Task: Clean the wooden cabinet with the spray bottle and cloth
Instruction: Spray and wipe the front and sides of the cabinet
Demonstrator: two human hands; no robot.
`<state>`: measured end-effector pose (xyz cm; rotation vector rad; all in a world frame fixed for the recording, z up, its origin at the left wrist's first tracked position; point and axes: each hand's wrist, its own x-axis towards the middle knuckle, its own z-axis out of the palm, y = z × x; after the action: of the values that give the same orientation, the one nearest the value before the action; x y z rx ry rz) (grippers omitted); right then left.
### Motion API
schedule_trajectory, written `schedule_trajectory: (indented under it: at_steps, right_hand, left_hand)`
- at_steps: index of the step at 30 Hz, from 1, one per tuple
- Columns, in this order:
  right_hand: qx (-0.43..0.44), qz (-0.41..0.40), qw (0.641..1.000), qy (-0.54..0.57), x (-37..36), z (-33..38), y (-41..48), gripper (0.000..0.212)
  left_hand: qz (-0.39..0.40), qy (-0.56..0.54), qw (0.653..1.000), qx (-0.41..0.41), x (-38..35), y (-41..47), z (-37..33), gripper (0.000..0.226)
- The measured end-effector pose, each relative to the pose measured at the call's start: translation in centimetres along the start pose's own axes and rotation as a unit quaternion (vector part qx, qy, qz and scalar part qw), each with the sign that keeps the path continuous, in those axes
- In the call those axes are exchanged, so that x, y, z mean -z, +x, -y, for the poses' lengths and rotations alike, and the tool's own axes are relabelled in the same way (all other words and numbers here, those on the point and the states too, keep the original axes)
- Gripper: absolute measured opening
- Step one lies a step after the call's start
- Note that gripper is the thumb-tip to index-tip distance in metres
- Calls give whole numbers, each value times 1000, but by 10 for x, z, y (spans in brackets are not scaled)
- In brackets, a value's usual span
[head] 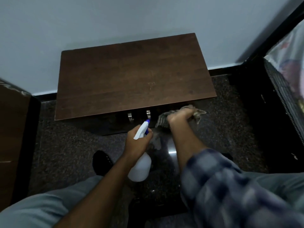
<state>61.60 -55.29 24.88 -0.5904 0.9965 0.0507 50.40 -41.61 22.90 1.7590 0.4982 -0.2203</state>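
Observation:
A low dark wooden cabinet [134, 79] stands against the pale wall, seen from above; its front face with two metal handles [139, 115] is mostly hidden under the top. My left hand [137, 143] grips a white spray bottle [141, 163] with a blue nozzle that points at the cabinet front. My right hand [180, 117] holds a crumpled striped cloth [164, 120] against the right part of the cabinet's front, just below the top edge.
Dark speckled stone floor [69, 145] surrounds the cabinet. A brown wooden panel [11, 129] stands at the left. A dark bed frame with a patterned mattress [289, 76] lies at the right. My black shoe [102, 162] rests on the floor.

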Motion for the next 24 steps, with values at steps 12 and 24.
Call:
schedule_trajectory:
  at_steps: [12,24]
  right_hand:
    - [-77,-53,992,79,11,2,27,31]
    - [-28,-31,990,136,146,9,9,64]
  left_hand:
    - [-9,-34,999,26,-8,2,13,10]
    - [109,12,994,17,-100,21,-52,7]
